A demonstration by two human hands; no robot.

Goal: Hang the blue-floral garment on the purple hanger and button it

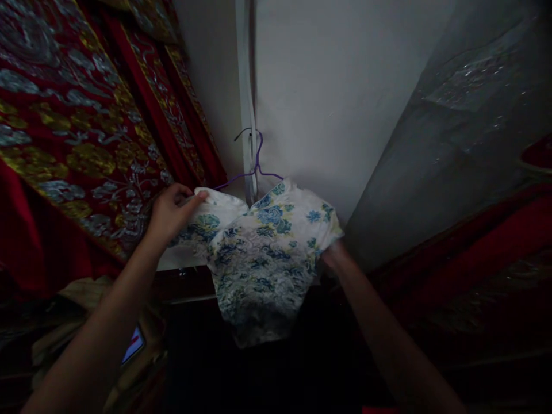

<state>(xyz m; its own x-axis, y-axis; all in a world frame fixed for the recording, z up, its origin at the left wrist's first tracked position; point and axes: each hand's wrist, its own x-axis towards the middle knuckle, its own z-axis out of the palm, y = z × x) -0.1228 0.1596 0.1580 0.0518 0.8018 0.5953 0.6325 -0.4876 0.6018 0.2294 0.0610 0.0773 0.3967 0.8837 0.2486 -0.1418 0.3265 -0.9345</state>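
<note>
A short-sleeved white blouse (267, 247) with blue, green and yellow flowers hangs from a purple wire hanger (259, 155). The hanger's hook is at a narrow pale strip running down the wall. My left hand (170, 210) pinches the blouse's shoulder between thumb and fingers, on the left side. On the other side, my right hand (333, 256) is at the sleeve opening, partly behind the cloth. Its fingers are hidden and blurred, so their grip does not show. The blouse's lower hem fades into shadow.
Red cloth (90, 132) with gold and silver embroidery hangs at the left. A pale wall (336, 86) stands behind the hanger, with clear plastic sheeting (431, 132) and red fabric (487, 247) to the right. A lit phone (133, 345) lies at lower left among tan cloth.
</note>
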